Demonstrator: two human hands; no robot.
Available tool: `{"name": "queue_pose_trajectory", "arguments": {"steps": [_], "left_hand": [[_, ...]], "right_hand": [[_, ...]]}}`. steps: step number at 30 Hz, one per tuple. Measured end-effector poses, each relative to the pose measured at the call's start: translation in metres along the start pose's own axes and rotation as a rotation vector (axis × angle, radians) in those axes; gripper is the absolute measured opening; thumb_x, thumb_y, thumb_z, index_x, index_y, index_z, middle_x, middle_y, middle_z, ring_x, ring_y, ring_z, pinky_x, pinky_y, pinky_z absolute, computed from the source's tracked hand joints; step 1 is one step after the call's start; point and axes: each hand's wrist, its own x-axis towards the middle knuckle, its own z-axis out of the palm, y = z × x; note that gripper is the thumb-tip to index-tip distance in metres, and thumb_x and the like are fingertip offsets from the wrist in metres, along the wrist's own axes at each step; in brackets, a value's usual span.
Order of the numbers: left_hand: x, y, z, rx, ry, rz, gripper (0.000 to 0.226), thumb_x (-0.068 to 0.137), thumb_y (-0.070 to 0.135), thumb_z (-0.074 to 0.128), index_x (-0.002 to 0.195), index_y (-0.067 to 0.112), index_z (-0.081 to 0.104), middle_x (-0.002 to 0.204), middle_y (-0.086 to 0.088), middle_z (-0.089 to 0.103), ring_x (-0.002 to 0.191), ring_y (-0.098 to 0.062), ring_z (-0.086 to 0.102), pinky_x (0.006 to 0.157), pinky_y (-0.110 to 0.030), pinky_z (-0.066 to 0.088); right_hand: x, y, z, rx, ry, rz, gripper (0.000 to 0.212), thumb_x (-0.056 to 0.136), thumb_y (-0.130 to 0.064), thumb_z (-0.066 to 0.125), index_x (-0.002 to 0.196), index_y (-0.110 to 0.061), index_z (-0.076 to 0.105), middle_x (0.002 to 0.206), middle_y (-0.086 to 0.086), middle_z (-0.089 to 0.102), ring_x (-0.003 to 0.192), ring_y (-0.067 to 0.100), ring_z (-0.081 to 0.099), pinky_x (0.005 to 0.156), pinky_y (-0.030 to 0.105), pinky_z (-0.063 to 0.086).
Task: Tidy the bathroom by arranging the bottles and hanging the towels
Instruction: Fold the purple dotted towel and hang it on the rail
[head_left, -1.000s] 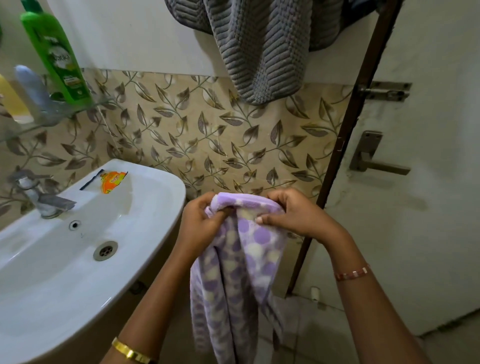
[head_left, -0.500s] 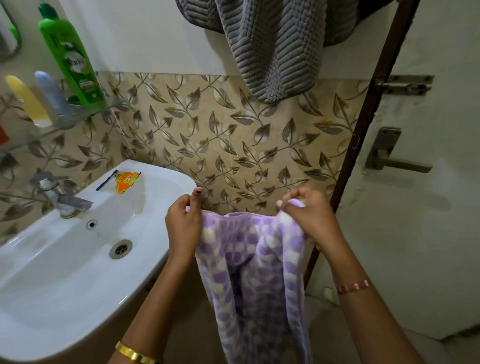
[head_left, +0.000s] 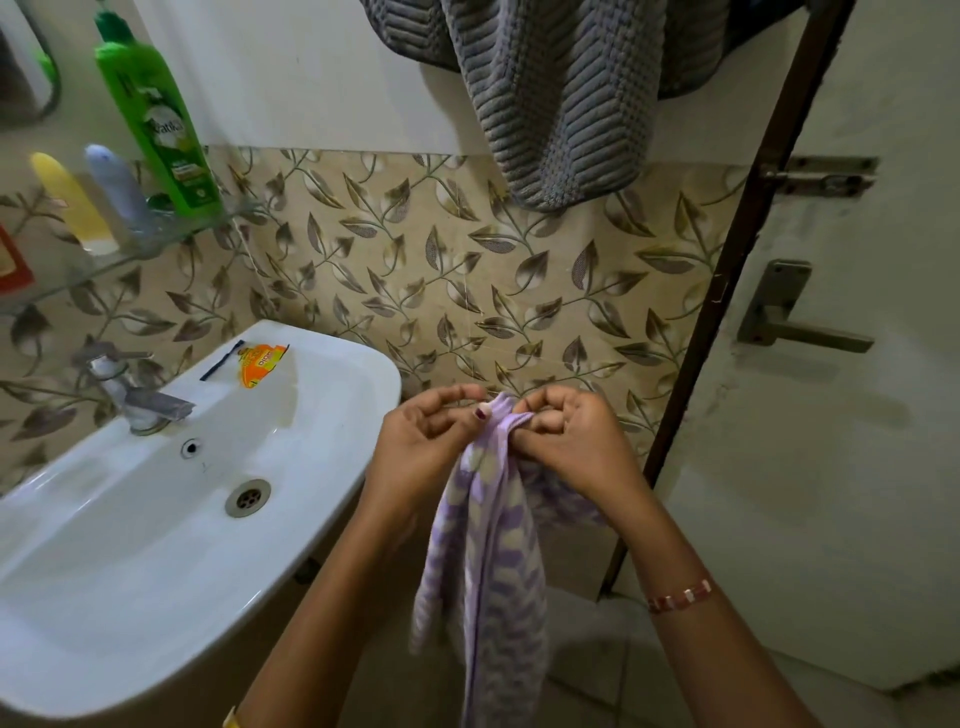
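A purple and cream patterned towel (head_left: 485, 561) hangs folded lengthwise in front of me, beside the sink. My left hand (head_left: 421, 447) and my right hand (head_left: 566, 441) pinch its top edge close together, fingers curled. A grey ribbed towel (head_left: 561, 98) hangs on the wall above. On a glass shelf (head_left: 130, 252) at the left stand a green bottle (head_left: 158, 124), a pale blue bottle (head_left: 117, 192) and a yellow bottle (head_left: 70, 205).
A white sink (head_left: 156, 519) with a tap (head_left: 137, 387) fills the lower left; an orange sachet (head_left: 260, 361) lies on its rim. A white door with a handle (head_left: 789, 322) and a latch (head_left: 821, 179) stands at the right. The leaf-patterned tiled wall is straight ahead.
The towel was spread wide between my hands half a second ago. My hands have now come together, folding it into a narrow strip.
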Motion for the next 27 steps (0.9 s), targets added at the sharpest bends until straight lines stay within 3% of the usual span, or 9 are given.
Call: {"name": "queue_pose_trajectory", "arguments": {"steps": [3,5,11,15,18,20,23,25,27], "left_hand": [[-0.006,-0.002,-0.001,0.017,-0.120,0.049,0.041,0.060,0.028,0.074,0.099,0.027,0.065,0.096,0.010,0.074,0.097,-0.009,0.068,0.076,-0.018,0.054],[-0.006,-0.003,0.001,0.141,-0.102,0.113,0.045,0.058,0.028,0.077,0.100,0.034,0.062,0.101,0.012,0.072,0.100,-0.005,0.065,0.084,-0.019,0.053],[0.003,-0.002,0.000,0.187,-0.063,0.176,0.036,0.075,-0.005,0.065,0.091,0.028,0.065,0.088,0.015,0.071,0.086,0.000,0.066,0.079,-0.016,0.053],[0.015,0.002,-0.007,0.198,0.081,0.171,0.035,0.079,-0.004,0.061,0.091,0.028,0.065,0.092,0.008,0.070,0.084,0.000,0.066,0.079,-0.017,0.054],[0.028,0.009,-0.016,0.149,0.225,0.191,0.035,0.080,-0.006,0.058,0.097,0.024,0.064,0.098,0.000,0.068,0.089,-0.010,0.063,0.082,-0.020,0.053],[0.038,0.015,-0.023,0.127,0.303,0.226,0.035,0.080,-0.007,0.058,0.097,0.023,0.064,0.097,0.001,0.067,0.088,-0.008,0.063,0.081,-0.017,0.053],[0.053,0.021,-0.035,0.122,0.397,0.265,0.031,0.080,-0.005,0.058,0.095,0.022,0.065,0.093,0.002,0.066,0.084,-0.004,0.062,0.081,-0.015,0.051],[0.060,0.021,-0.043,0.128,0.420,0.288,0.029,0.081,-0.003,0.058,0.099,0.019,0.064,0.091,0.002,0.066,0.082,-0.002,0.062,0.081,-0.015,0.050],[0.066,0.019,-0.051,0.155,0.433,0.307,0.028,0.081,0.000,0.058,0.102,0.018,0.064,0.093,0.002,0.066,0.081,0.000,0.062,0.080,-0.013,0.050]], "right_hand": [[0.005,0.003,0.001,-0.036,0.077,-0.085,0.020,0.073,-0.004,0.070,0.066,-0.019,0.060,0.043,-0.009,0.061,0.046,0.001,0.055,0.052,0.019,0.049],[0.008,0.003,0.003,-0.090,0.103,-0.157,0.026,0.072,-0.004,0.069,0.062,-0.025,0.058,0.039,-0.012,0.054,0.041,-0.002,0.047,0.048,0.014,0.043],[0.017,-0.001,-0.003,-0.266,0.044,-0.292,0.012,0.067,-0.018,0.078,0.071,-0.020,0.066,0.075,-0.004,0.047,0.066,0.000,0.044,0.058,0.008,0.036],[0.021,0.010,-0.022,-0.223,-0.204,-0.126,0.017,0.070,-0.027,0.076,0.069,-0.016,0.064,0.075,0.002,0.060,0.067,0.011,0.056,0.065,0.022,0.047],[0.018,0.036,-0.030,-0.498,-0.414,0.045,0.025,0.071,-0.029,0.074,0.082,-0.008,0.066,0.080,0.009,0.069,0.068,0.016,0.063,0.065,0.028,0.053],[0.017,0.056,-0.029,-0.629,-0.521,0.169,0.021,0.075,-0.023,0.067,0.079,-0.003,0.062,0.074,0.010,0.064,0.060,0.016,0.060,0.055,0.023,0.048],[0.025,0.075,-0.033,-0.767,-0.427,0.280,0.017,0.077,-0.021,0.061,0.086,-0.006,0.060,0.077,0.007,0.058,0.065,0.016,0.056,0.060,0.024,0.045],[0.034,0.080,-0.042,-0.871,-0.277,0.238,0.023,0.077,-0.021,0.059,0.097,-0.008,0.060,0.085,0.010,0.063,0.074,0.021,0.058,0.075,0.031,0.044],[0.043,0.075,-0.053,-0.934,-0.088,0.137,0.016,0.080,-0.025,0.056,0.091,-0.015,0.060,0.088,0.008,0.065,0.085,0.023,0.060,0.096,0.043,0.039]]}}
